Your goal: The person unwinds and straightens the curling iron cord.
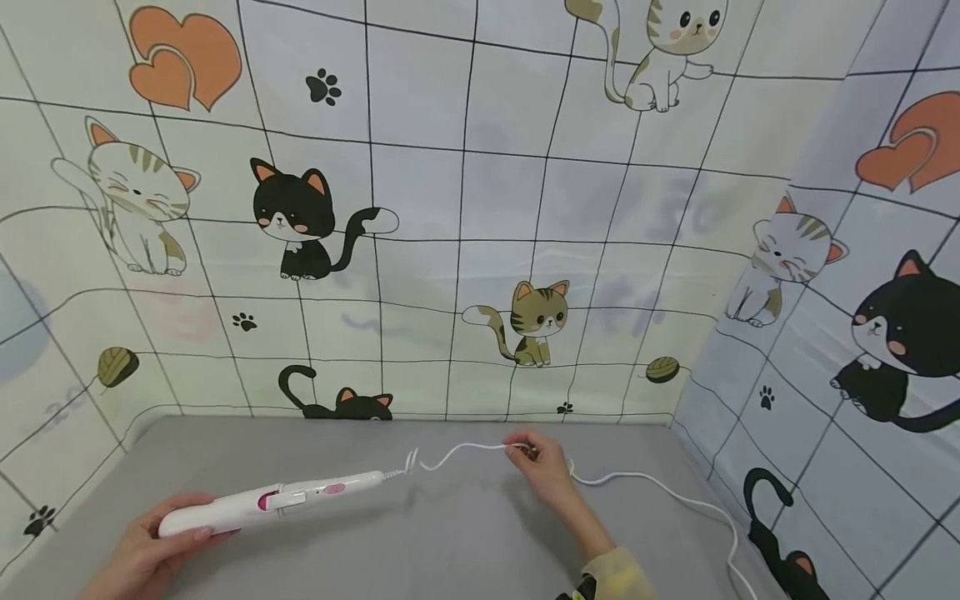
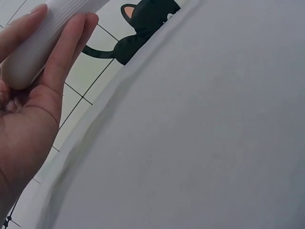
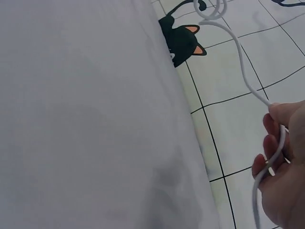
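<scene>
My left hand [image 1: 161, 537] grips a white hair straightener [image 1: 330, 490] by its rounded end, fingers and thumb on opposite sides. It has pink details, a lever near its middle, and is held tilted with the cord end higher. In the left wrist view, the hand [image 2: 40, 105] wraps the ribbed white end [image 2: 52, 40]. A thin white cord [image 1: 468, 447] runs from the other end through a small twist to my right hand [image 1: 542, 471], which pinches it between thumb and fingers. The right wrist view shows the cord [image 3: 240, 57] passing under the thumb and across the curled fingers [image 3: 271, 145].
A grey tabletop [image 1: 442, 550] lies beneath both hands. Beyond my right hand, the cord's remaining length [image 1: 697, 502] trails rightward and down to the front edge. Fabric walls [image 1: 420, 192] printed with cats, hearts and grid lines rise behind and on both sides.
</scene>
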The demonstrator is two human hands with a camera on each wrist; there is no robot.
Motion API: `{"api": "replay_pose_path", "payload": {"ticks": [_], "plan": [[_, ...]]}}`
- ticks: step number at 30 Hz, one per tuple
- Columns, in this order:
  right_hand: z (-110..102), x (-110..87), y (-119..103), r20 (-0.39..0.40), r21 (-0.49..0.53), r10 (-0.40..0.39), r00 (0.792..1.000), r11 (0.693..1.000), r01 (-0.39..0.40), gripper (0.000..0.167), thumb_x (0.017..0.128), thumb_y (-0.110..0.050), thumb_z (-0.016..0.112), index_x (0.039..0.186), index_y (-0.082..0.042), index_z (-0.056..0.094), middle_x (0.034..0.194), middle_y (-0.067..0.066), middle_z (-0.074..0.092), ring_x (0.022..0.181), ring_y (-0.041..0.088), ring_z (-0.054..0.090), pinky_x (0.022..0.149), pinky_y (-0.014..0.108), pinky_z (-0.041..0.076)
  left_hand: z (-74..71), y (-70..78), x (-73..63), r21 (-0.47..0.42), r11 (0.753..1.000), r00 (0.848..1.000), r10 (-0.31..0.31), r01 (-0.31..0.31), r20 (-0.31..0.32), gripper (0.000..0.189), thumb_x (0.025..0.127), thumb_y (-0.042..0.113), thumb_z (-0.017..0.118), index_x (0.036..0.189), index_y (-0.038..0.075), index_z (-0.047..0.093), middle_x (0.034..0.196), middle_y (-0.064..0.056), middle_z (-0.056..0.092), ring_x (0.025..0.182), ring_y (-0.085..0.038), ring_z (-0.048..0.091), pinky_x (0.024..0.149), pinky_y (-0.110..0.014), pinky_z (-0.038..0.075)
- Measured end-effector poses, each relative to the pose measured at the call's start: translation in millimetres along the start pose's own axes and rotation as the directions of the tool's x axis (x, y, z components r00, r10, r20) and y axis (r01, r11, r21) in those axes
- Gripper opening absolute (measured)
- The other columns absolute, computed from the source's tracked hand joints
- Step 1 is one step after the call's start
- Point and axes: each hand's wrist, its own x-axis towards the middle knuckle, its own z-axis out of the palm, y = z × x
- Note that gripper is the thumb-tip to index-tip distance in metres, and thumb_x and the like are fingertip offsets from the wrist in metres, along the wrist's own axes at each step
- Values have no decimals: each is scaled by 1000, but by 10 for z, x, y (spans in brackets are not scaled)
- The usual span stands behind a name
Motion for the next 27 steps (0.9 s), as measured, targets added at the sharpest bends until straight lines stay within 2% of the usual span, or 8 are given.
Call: {"api": "replay_pose_path", "payload": {"ticks": [4,9,15,18,22,27], "plan": [[31,-20,13,90,-45,-22,996,999,26,5,93,-2,73,97,-3,75,87,5,72,73,9,56,59,18,47,5,30,0,42,999,999,-32,32,-9,56,98,-23,35,130,9,68,127,-2,64,116,-22,65,102,-40,55],[65,-34,62,142,-114,-51,989,991,67,5,95,-6,71,97,-6,76,92,2,73,84,13,65,75,24,57,2,59,-26,54,996,997,-73,74,-23,56,100,-21,35,130,12,69,126,0,63,116,-23,66,102,-40,55],[80,-48,26,210,-137,-88,974,983,119,17,99,-9,66,112,-1,74,108,10,75,97,23,69,85,31,61,-29,76,-41,61,990,991,-125,127,-41,54,102,-18,37,128,16,70,126,2,62,114,-22,67,102,-38,56],[130,-30,-33,250,-114,-124,960,981,156,23,101,-9,63,121,1,71,116,14,73,104,28,68,90,34,61,-36,73,-48,61,989,991,-131,133,-32,54,102,-18,37,127,16,71,126,3,63,114,-21,66,101,-37,56],[245,1,-148,296,-53,-142,944,985,165,27,101,-8,64,126,1,68,121,16,70,109,32,66,94,37,61,-27,60,-49,52,990,992,-127,127,-16,54,101,-18,37,128,15,70,126,3,64,116,-18,64,102,-37,56],[406,10,-260,363,-75,-135,922,982,173,30,98,-9,67,128,-3,68,124,14,69,114,31,64,98,47,58,5,24,-22,55,992,994,-111,110,2,53,100,-20,38,128,13,70,127,1,63,116,-19,64,102,-38,56]]}}
